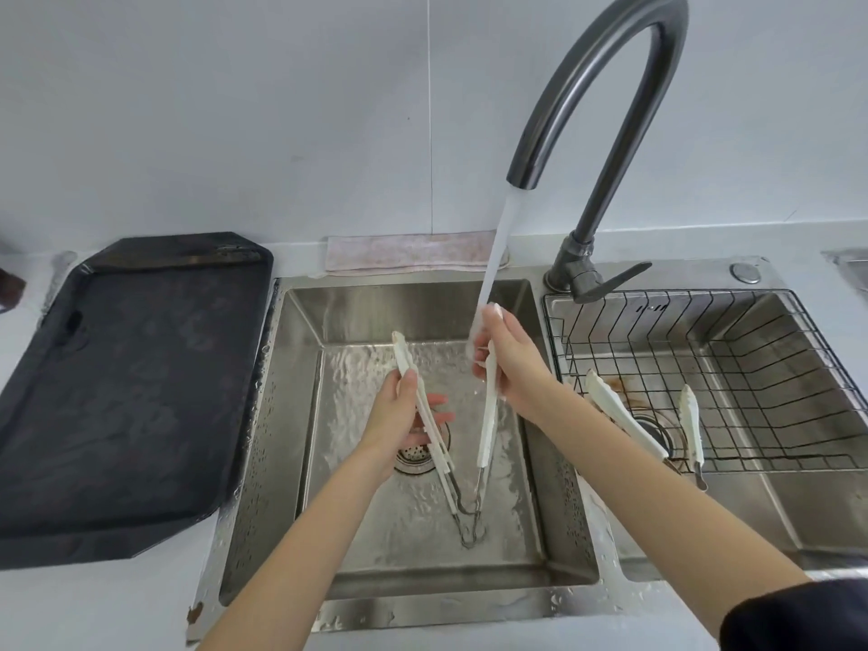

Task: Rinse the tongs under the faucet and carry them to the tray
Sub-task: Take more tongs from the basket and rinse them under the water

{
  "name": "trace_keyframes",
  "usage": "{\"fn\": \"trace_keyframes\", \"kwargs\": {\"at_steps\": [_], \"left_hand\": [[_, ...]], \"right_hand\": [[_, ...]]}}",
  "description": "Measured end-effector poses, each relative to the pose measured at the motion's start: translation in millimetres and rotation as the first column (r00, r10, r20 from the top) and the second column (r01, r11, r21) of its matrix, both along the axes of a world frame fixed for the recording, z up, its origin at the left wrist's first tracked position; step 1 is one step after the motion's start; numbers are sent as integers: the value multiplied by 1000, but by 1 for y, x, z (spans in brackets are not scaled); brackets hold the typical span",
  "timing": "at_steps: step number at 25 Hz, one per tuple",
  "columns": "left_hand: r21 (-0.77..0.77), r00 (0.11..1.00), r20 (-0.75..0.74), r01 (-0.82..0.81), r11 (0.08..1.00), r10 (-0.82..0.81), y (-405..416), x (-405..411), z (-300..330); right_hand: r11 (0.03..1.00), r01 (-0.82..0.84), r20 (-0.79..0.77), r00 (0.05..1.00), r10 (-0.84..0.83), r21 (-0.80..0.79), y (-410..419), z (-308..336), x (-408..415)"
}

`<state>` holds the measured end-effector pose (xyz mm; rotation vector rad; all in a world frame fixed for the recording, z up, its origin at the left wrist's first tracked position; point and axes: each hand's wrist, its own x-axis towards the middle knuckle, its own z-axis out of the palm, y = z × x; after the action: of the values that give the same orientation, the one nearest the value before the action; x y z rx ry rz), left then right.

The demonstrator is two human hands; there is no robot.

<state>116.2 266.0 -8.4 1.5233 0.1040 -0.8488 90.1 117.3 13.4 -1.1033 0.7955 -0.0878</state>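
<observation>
Head view, tongs: a white pair of tongs (488, 415) is spread in a V over the left sink basin (291, 415), hinge end low and toward the person, tips up toward the faucet (596, 110)
Head view, left hand: the left hand (399, 415) is curled around the left arm of the tongs, thumb on top, the other fingers loosely fanned beneath it
Head view, right hand: the right hand (509, 364) is closed around the right arm of the tongs near its tip, fingers wrapped tight
Head view, water: the stream (493, 256) runs from the spout and lands on the right tip and the right-hand fingers; the left arm of the tongs sits outside the stream
Head view, tray: a dark tray (131, 392) lies on the counter just left of the basin, apart from the tongs
Head view, right basin: a wire rack (751, 368) holds two more white tongs (620, 411), well apart from the hands
Step, judged: rinsing is under way; the carry has not begun
Risk, slip: wet plastic and a loose left grip could let the tongs drop into the basin
Risk, uneven rinse: only one arm is under the water, so the other may go to the tray unrinsed
Risk, drips: carrying the dripping tongs over the edge could wet the counter
</observation>
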Motion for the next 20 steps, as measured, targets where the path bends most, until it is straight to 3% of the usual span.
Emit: {"fn": "trace_keyframes", "kwargs": {"at_steps": [5, 10, 20], "left_hand": [[-100, 978, -192, 66, 993, -84, -24, 1, -4], [-202, 921, -385, -17, 979, -64, -44, -3, -13], [-203, 886, -455, -9, 979, -87, -53, -4, -10]], "right_hand": [[999, -27, 3, 1000, 27, -17, 5, 4, -40], [955, -40, -42, 999, 28, -293, -1, 21, -53], [921, -3, 7, 1000, 6, -391, -15, 26, -48]]}}
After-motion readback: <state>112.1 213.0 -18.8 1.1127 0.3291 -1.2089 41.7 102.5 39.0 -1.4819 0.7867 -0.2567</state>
